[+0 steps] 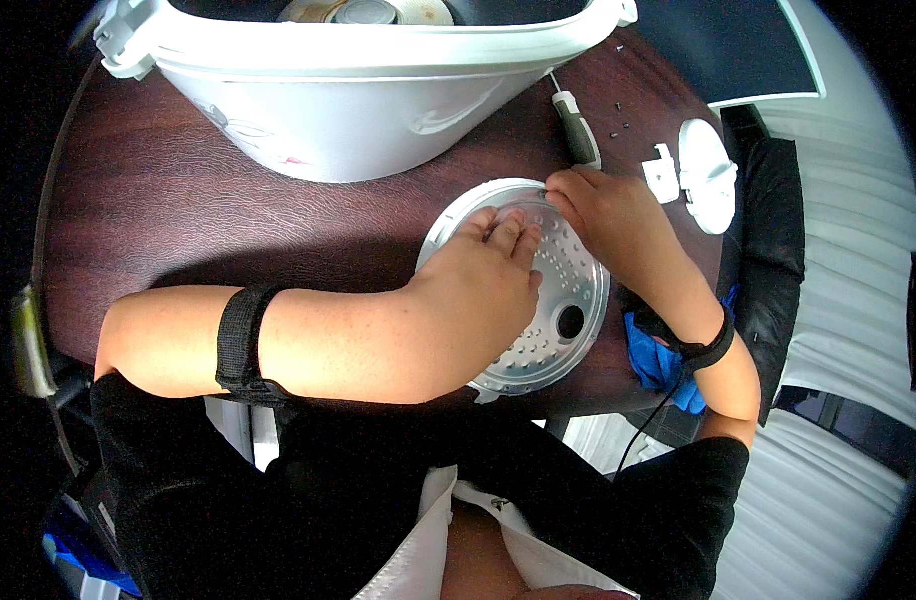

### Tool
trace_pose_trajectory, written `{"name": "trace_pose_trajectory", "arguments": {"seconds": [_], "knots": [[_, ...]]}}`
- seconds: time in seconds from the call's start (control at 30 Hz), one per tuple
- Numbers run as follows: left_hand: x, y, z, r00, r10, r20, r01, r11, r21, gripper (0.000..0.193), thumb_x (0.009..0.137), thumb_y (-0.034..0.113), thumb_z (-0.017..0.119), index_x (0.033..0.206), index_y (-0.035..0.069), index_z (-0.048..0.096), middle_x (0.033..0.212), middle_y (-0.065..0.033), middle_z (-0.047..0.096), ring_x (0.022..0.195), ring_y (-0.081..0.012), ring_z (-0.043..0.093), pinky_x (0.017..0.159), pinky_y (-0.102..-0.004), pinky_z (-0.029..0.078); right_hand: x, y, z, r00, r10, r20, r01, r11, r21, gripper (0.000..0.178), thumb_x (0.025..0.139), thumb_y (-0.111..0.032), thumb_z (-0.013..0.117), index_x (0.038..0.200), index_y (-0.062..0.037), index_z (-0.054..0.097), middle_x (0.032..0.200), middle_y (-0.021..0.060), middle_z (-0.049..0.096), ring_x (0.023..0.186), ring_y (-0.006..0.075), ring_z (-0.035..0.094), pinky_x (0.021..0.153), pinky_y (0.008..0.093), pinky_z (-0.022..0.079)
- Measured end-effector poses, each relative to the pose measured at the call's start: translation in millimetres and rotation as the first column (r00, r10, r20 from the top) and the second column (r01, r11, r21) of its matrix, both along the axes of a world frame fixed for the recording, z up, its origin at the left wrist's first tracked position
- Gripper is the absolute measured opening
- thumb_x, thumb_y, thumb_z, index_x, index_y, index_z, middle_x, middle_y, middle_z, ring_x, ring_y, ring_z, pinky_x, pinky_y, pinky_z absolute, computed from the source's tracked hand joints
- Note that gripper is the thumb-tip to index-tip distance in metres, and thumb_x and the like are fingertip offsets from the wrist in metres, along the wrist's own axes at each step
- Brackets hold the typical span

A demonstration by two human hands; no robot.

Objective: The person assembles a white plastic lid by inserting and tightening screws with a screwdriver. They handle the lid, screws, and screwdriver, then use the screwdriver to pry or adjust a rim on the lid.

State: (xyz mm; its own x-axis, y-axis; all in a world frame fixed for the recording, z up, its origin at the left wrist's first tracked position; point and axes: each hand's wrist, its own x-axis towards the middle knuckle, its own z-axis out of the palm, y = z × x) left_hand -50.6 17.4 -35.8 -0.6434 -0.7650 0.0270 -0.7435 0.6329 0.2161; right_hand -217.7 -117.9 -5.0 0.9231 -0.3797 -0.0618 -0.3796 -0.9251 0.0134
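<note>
A round silver metal plate (568, 290) with many small holes and one larger hole lies flat on the dark wooden table (178, 200). My left hand (483, 285) presses down on the plate's left half, fingers pointing toward its far rim. My right hand (613, 215) pinches the plate's far right rim with its fingertips. Both wrists wear black straps.
A large white appliance body (358, 90) stands at the table's far edge. A screwdriver (578, 125) lies beside it, with tiny screws (618, 115) and white plastic parts (703, 175) to the right. A blue cloth (658, 360) sits under my right wrist.
</note>
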Motion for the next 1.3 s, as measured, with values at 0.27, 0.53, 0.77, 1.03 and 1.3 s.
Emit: {"name": "trace_pose_trajectory", "arguments": {"seconds": [0.27, 0.53, 0.77, 1.03, 1.3], "knots": [[-0.6, 1.7, -2.3, 0.999, 0.034, 0.031, -0.031, 0.995, -0.091, 0.044, 0.084, 0.016, 0.056, 0.126, 0.004, 0.056, 0.141, -0.0243, 0.044, 0.133, -0.0369, 0.042, 0.11, -0.0448, 0.033, 3.0, 1.4, 1.8, 0.999, 0.002, -0.034, -0.003, 1.0, -0.017, 0.007, 0.082, -0.007, 0.056, 0.088, -0.0042, 0.057, 0.081, 0.0122, 0.063, 0.069, 0.0293, 0.067, 0.058, 0.0377, 0.054], [-1.8, 0.6, -1.5, 0.998, 0.043, 0.038, -0.04, 0.996, -0.084, 0.043, 0.083, 0.016, 0.056, 0.125, 0.004, 0.056, 0.141, -0.0245, 0.044, 0.133, -0.0367, 0.042, 0.111, -0.0445, 0.033, 2.0, 0.5, -1.5, 0.999, 0.018, -0.044, -0.02, 0.999, -0.048, 0.007, 0.082, -0.007, 0.056, 0.089, -0.0043, 0.057, 0.081, 0.0116, 0.063, 0.069, 0.029, 0.067, 0.058, 0.0371, 0.055], [-1.5, 1.2, -3.4, 0.999, 0.046, 0.029, -0.043, 0.994, -0.105, 0.042, 0.083, 0.016, 0.056, 0.124, 0.004, 0.057, 0.14, -0.0248, 0.045, 0.132, -0.037, 0.043, 0.11, -0.0446, 0.033, 0.8, -1.3, -1.7, 0.997, 0.035, -0.068, -0.039, 0.998, -0.057, 0.009, 0.084, -0.01, 0.056, 0.092, -0.0046, 0.057, 0.082, 0.011, 0.064, 0.069, 0.0284, 0.067, 0.057, 0.0372, 0.055], [-1.9, 0.1, -3.7, 0.999, 0.039, 0.031, -0.036, 0.995, -0.097, 0.043, 0.083, 0.017, 0.056, 0.124, 0.003, 0.056, 0.14, -0.0253, 0.045, 0.132, -0.0372, 0.042, 0.11, -0.0454, 0.033, 2.4, -2.3, 1.3, 0.997, 0.014, -0.075, -0.017, 0.999, -0.038, 0.011, 0.09, -0.016, 0.055, 0.091, -0.0058, 0.059, 0.082, 0.0114, 0.064, 0.07, 0.0291, 0.067, 0.057, 0.0385, 0.054], [-1.8, -0.2, 1.9, 0.997, 0.039, 0.068, -0.035, 0.997, -0.063, 0.046, 0.082, 0.017, 0.058, 0.126, 0.003, 0.055, 0.14, -0.0253, 0.044, 0.133, -0.0375, 0.041, 0.11, -0.0454, 0.033, 5.0, -5.4, -0.8, 0.997, -0.058, -0.052, 0.061, 0.997, 0.048, 0.01, 0.088, -0.015, 0.06, 0.091, -0.0057, 0.061, 0.084, 0.012, 0.065, 0.072, 0.0324, 0.065, 0.062, 0.04, 0.052]]}}
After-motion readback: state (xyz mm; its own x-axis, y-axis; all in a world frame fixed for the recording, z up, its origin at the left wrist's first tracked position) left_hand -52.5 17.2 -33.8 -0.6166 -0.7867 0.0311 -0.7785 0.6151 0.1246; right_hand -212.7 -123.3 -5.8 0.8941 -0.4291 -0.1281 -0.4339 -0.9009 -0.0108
